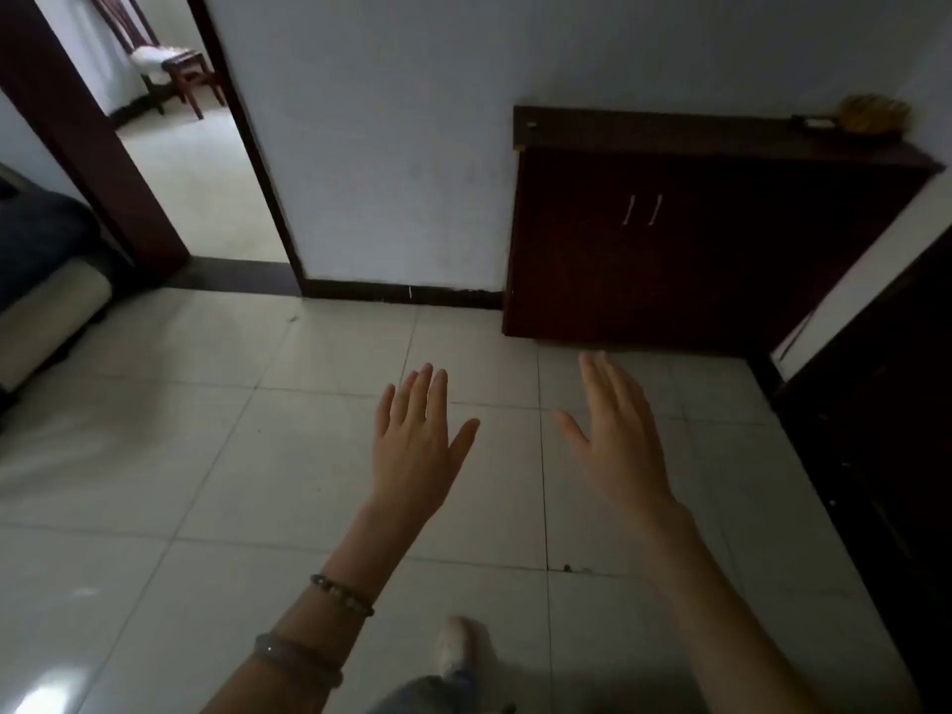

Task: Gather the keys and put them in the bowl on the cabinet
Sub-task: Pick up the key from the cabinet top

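Note:
A dark wooden cabinet [669,239] stands against the white wall at the right. On its top, at the far right end, sits a golden bowl [870,114] with a small dark-and-white object [814,123] lying beside it. A tiny pale item [531,124] lies at the left end of the top; I cannot tell whether either is a key. My left hand [417,435] and my right hand [618,430] are stretched out flat over the tiled floor, fingers apart, holding nothing, well short of the cabinet.
An open doorway [196,162] at the left leads to a room with a wooden chair [175,69]. A sofa [41,280] sits at the left edge. Dark furniture [886,430] lines the right side. My shoe [456,646] is on the pale floor tiles.

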Available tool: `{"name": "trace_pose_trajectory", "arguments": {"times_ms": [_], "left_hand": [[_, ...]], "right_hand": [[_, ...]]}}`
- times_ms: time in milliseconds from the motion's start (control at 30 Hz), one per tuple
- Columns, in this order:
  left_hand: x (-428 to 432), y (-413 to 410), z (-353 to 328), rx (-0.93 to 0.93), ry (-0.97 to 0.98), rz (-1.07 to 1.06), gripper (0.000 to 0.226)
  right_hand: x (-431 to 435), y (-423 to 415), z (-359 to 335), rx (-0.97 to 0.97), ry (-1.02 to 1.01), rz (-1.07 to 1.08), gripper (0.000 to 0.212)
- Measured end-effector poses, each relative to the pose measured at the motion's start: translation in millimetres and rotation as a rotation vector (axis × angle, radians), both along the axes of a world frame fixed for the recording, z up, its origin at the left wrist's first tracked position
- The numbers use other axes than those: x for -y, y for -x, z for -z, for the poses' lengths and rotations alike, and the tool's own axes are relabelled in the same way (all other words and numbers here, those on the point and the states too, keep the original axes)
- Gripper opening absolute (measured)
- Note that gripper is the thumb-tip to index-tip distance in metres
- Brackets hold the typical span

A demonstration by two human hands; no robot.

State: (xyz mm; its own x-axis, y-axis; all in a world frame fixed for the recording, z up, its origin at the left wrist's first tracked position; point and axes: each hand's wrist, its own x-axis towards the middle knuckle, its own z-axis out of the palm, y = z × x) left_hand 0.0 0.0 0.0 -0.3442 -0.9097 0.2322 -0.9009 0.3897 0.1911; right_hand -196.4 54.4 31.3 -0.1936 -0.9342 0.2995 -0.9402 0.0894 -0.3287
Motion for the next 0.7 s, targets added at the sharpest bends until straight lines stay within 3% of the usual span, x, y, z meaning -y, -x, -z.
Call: {"name": "trace_pose_trajectory", "arguments": {"times_ms": [433,700], "left_hand": [[198.8,65.7,5.8,0.01,0.043,0.064,0.068],[347.3,134.5,7.3,0.0,0.072,0.045,0.068]], "right_hand": [[180.6,60.9,9.4,0.047,-0.014,0.077,0.065],[335.6,131.2,12.7,0.074,0.023,0.045,0.065]]}}
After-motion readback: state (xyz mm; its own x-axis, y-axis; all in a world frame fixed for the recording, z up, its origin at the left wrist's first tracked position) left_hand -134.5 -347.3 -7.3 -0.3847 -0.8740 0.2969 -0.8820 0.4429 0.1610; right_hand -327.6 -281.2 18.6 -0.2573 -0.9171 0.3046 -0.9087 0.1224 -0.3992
